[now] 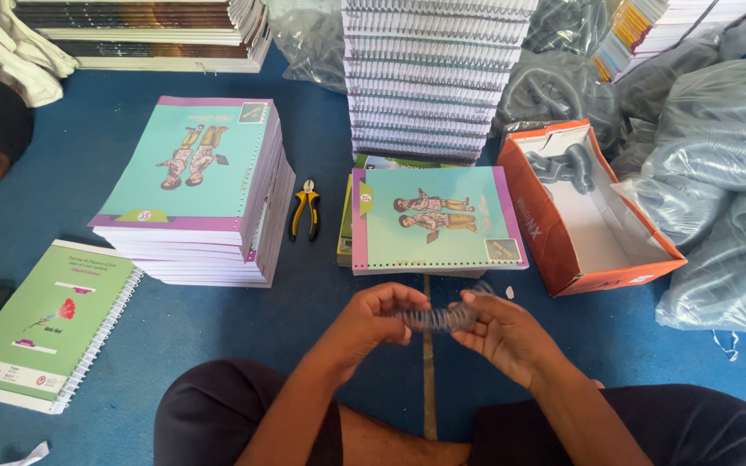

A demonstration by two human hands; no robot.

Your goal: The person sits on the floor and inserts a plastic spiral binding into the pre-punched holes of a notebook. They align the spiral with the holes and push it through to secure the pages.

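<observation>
A: What step was in hand at that moment?

B: The left hand (373, 319) and right hand (502, 332) held one grey spiral coil (435, 318) between them, fingers curled shut on each end, above the blue floor (71, 181) near its front edge, just before the person's knees. I judged it as getting the coil ready for binding, not yet threaded.

A: And the next move called for?

B: Prob. bringing one coil end to the punched edge of the turquoise booklet (432, 220), which lay just beyond the hands, w/ holes toward them. It needed fine aim.

A: Room to move?

B: Tight at the sides: tall unbound stack (196, 185) at left, orange box (584, 220) at right, pliers (306, 209) between stack & booklet. Open floor only betw. hands and booklet.
</observation>
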